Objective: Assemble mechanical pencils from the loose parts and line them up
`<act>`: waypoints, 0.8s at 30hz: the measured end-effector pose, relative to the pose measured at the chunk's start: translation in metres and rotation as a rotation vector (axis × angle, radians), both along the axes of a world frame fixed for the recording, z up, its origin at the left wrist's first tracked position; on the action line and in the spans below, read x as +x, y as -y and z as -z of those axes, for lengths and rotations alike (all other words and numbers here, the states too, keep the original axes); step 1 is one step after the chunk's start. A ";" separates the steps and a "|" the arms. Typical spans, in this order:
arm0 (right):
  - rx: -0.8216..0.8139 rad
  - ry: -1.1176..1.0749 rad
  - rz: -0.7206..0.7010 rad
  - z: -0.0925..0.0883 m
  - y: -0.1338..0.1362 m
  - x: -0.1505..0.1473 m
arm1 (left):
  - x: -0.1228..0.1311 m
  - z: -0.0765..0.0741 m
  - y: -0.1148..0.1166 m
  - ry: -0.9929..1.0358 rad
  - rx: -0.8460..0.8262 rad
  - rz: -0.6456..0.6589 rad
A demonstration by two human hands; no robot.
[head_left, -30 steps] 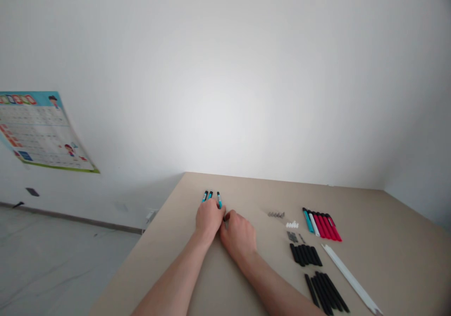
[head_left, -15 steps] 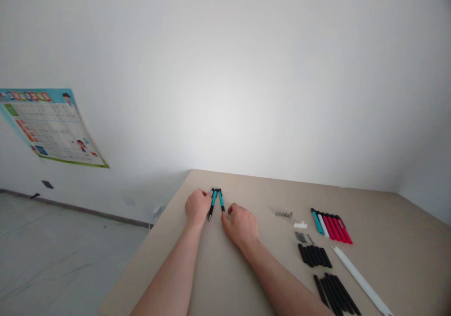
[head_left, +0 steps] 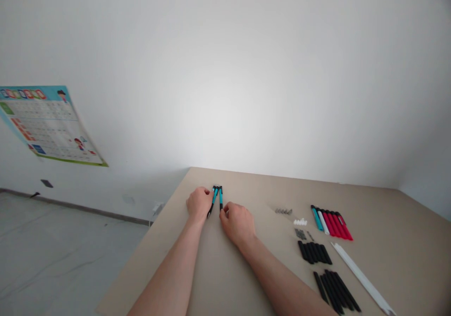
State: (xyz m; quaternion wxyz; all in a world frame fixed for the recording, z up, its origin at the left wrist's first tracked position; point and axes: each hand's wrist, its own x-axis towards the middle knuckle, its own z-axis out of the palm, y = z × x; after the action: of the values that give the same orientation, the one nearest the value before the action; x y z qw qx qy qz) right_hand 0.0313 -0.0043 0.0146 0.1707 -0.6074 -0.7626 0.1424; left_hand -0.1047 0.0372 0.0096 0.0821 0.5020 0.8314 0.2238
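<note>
Two teal-and-black ballpoint pens lie near the far left part of the table, their black tops close together. My left hand (head_left: 199, 203) is closed at the side of the left pen (head_left: 214, 196), with its fingertips against that pen's upper part. Its dark tip points toward me. My right hand (head_left: 238, 222) has thumb and fingers pinched on the lower black end of the right pen (head_left: 221, 195). The tip of this right pen is hidden by the fingers.
On the table (head_left: 268, 264), to the right, lie springs (head_left: 283, 211), small white parts (head_left: 300, 222), small metal pieces (head_left: 300, 233), black grips (head_left: 314, 252), black tubes (head_left: 336, 290), teal, white and red pen barrels (head_left: 333, 223), and a long white strip (head_left: 362, 278). A wall stands behind.
The right pen has turned to point more straight toward me, and my right hand has shifted slightly left with it. My left hand stays by the left pen.
</note>
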 end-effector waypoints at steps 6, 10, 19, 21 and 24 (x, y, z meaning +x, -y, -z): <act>-0.026 -0.031 0.018 -0.001 -0.002 0.003 | 0.002 -0.002 -0.002 -0.018 -0.019 0.020; -0.051 -0.042 0.031 0.001 -0.004 0.004 | 0.004 -0.003 -0.002 -0.032 -0.033 0.031; -0.029 -0.048 -0.024 -0.001 -0.001 0.002 | 0.006 -0.005 0.000 -0.073 -0.040 0.048; -0.026 -0.037 -0.017 -0.001 0.000 0.001 | 0.006 -0.006 0.000 -0.082 -0.047 0.059; -0.030 -0.014 -0.004 -0.002 0.000 0.000 | 0.007 -0.007 0.002 -0.098 -0.062 0.087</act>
State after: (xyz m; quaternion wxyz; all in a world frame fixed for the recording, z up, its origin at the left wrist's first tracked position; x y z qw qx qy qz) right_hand 0.0311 -0.0047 0.0164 0.1667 -0.6074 -0.7604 0.1586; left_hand -0.0976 0.0354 0.0168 0.0662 0.5453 0.8183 0.1694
